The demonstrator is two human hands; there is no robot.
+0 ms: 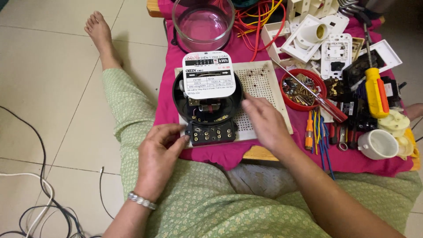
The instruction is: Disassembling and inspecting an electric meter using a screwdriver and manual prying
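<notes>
We are pinching the left corner of the meter's black terminal block (210, 134) with the fingers (179, 140) of our left hand (158, 156), thumb and fingertips closing on its edge, it seems to keep the unit from sliding. Our right hand (264, 121) is lying flat just beside the meter (207, 99), fingers loosely together and pointing toward its round black base, touching or nearly touching its right side as if bracing it from the other flank; it is not holding anything. The meter is sitting on a pale perforated board (264, 83), which is resting on a pink cloth (246, 53) over the counter, giving it a level seat close to our lap. Its white faceplate is tilting up toward us, and the row of screws on the block is facing us. Its glass cover (202, 22) is standing apart behind it. To the right, within reach, are lying a red dish of screws (288, 100), a red-handled screwdriver (321, 103) across it, a yellow-handled one (376, 90), and white switch parts (335, 53).
</notes>
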